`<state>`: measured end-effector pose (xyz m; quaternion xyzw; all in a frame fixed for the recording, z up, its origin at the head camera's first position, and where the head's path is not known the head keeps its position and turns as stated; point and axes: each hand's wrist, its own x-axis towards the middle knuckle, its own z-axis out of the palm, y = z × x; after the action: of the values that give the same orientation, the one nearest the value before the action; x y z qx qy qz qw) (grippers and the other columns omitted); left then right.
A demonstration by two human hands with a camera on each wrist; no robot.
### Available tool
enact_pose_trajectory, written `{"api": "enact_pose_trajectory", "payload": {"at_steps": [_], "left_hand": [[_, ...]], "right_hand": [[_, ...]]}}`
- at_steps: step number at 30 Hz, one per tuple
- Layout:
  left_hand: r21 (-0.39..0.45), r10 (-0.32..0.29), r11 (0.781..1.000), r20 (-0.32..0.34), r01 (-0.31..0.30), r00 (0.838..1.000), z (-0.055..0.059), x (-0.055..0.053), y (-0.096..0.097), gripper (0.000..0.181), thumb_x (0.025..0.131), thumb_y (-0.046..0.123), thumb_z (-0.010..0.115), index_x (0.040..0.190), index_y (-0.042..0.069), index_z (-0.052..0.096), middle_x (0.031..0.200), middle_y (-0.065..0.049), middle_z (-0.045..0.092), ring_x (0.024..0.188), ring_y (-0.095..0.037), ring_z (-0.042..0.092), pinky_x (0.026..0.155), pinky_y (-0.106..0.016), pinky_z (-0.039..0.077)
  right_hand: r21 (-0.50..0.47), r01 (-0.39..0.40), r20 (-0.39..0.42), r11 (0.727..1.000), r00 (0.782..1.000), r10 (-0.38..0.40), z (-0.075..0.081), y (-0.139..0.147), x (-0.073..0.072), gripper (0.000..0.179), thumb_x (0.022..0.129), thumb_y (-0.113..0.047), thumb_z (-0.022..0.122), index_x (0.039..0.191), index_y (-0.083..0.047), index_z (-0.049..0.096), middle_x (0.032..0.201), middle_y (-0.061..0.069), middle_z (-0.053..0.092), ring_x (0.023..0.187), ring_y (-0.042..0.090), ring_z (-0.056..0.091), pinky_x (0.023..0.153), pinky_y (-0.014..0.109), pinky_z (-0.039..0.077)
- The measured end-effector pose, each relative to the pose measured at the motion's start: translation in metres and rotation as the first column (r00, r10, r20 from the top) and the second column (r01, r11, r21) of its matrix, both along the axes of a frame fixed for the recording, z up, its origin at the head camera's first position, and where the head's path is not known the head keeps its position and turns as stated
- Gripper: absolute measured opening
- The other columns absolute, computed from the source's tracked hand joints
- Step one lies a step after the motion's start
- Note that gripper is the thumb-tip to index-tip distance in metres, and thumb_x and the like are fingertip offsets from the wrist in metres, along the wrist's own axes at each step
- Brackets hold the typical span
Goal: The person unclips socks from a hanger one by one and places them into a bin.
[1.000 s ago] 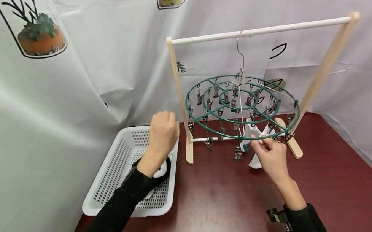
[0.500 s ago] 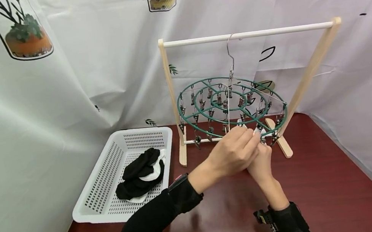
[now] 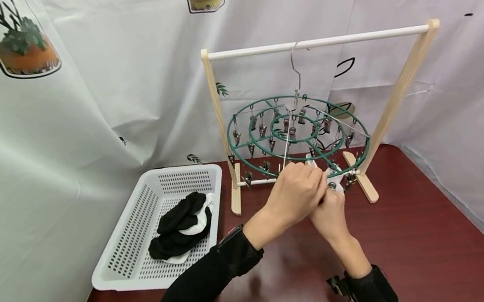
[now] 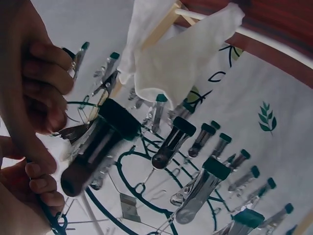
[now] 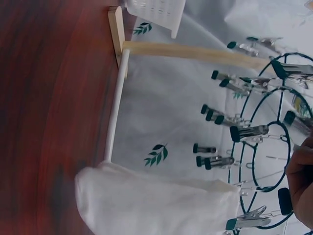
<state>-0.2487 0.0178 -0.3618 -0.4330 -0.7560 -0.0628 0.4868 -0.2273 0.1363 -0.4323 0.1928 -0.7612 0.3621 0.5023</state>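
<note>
A round green clip hanger [image 3: 294, 141] with metal peg clips [image 4: 195, 191] hangs by its hook from a stand's rail. At its near rim my two hands meet. My left hand [image 3: 293, 192] has curled fingers at the rim, where the hanger's cord comes down. Just right of it and slightly lower, my right hand [image 3: 332, 213] grips the same part of the rim. Exactly how the fingertips close there is hidden in the head view. White cloth [image 4: 181, 58], sock-like, hangs by the clips on the right side, mostly behind my right hand in the head view.
A white perforated basket [image 3: 122, 279] on the left holds black and white garments [image 3: 183, 222]. The wooden stand [image 3: 396, 91] with its white rail [image 3: 359, 37] frames the hanger on the dark red table [image 3: 439, 228]. A patterned white curtain [image 3: 149, 82] hangs behind.
My left hand has moved from above the basket rightward to the hanger's near rim, beside my right hand. The hanger has since turned slightly, its near side shifting left and its cord slanting.
</note>
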Motion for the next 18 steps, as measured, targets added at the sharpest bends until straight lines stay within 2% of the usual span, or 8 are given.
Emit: {"api": "enact_pose_trajectory", "payload": {"at_steps": [4,7,10,13,16,18], "left_hand": [[0.059,-0.056,0.997,0.066,0.053,0.996,0.001,-0.004,-0.01,0.031,0.1,0.007,0.067,0.07,0.012,0.059,0.062,0.002,0.048,0.056,-0.015,0.047,0.057,-0.027,0.038],[0.087,-0.08,0.994,0.101,0.072,0.992,0.001,-0.005,-0.018,0.034,0.101,0.006,0.065,0.069,0.012,0.055,0.06,0.002,0.045,0.055,-0.015,0.045,0.057,-0.028,0.038],[0.106,-0.083,0.992,0.12,0.071,0.989,0.001,-0.007,-0.026,0.036,0.101,0.007,0.065,0.067,0.013,0.054,0.059,0.003,0.044,0.055,-0.015,0.045,0.057,-0.028,0.037],[0.124,-0.098,0.989,0.142,0.08,0.985,0.001,-0.009,-0.033,0.039,0.101,0.008,0.065,0.065,0.013,0.051,0.058,0.003,0.041,0.055,-0.014,0.043,0.058,-0.028,0.037],[0.131,-0.116,0.987,0.15,0.096,0.982,0.001,-0.011,-0.04,0.042,0.102,0.009,0.065,0.063,0.014,0.048,0.057,0.004,0.04,0.055,-0.015,0.044,0.059,-0.029,0.039],[0.129,-0.131,0.985,0.154,0.111,0.979,0.001,-0.013,-0.043,0.045,0.103,0.009,0.063,0.062,0.015,0.046,0.056,0.004,0.04,0.055,-0.015,0.046,0.061,-0.029,0.041]], "right_hand": [[-0.061,-0.146,-0.036,0.987,0.989,0.144,0.0,-0.002,0.012,0.025,0.077,0.011,0.067,0.065,-0.007,0.053,0.053,0.002,0.042,0.051,0.007,0.033,0.046,0.026,0.029],[-0.114,-0.173,-0.049,0.978,0.984,0.168,0.001,0.0,0.018,0.023,0.085,0.006,0.066,0.068,-0.007,0.057,0.054,-0.001,0.041,0.051,0.003,0.034,0.049,0.02,0.028],[-0.164,-0.125,-0.007,0.978,0.992,0.125,0.0,0.006,0.019,0.018,0.089,0.005,0.068,0.074,-0.003,0.064,0.054,-0.001,0.044,0.053,0.001,0.037,0.051,0.018,0.03],[-0.184,-0.058,0.092,0.981,0.993,0.076,-0.001,0.011,0.018,0.011,0.093,0.006,0.068,0.083,0.002,0.068,0.06,0.003,0.055,0.058,-0.003,0.044,0.054,0.014,0.035],[-0.193,0.017,0.212,0.981,0.977,0.025,-0.002,0.016,0.016,0.007,0.099,0.001,0.066,0.095,0.006,0.068,0.071,0.009,0.064,0.064,-0.004,0.049,0.06,0.011,0.038],[-0.198,0.072,0.291,0.978,0.957,-0.012,-0.001,0.018,0.016,0.013,0.103,-0.005,0.064,0.102,0.008,0.064,0.075,0.01,0.063,0.066,-0.002,0.049,0.062,0.014,0.038]]}}
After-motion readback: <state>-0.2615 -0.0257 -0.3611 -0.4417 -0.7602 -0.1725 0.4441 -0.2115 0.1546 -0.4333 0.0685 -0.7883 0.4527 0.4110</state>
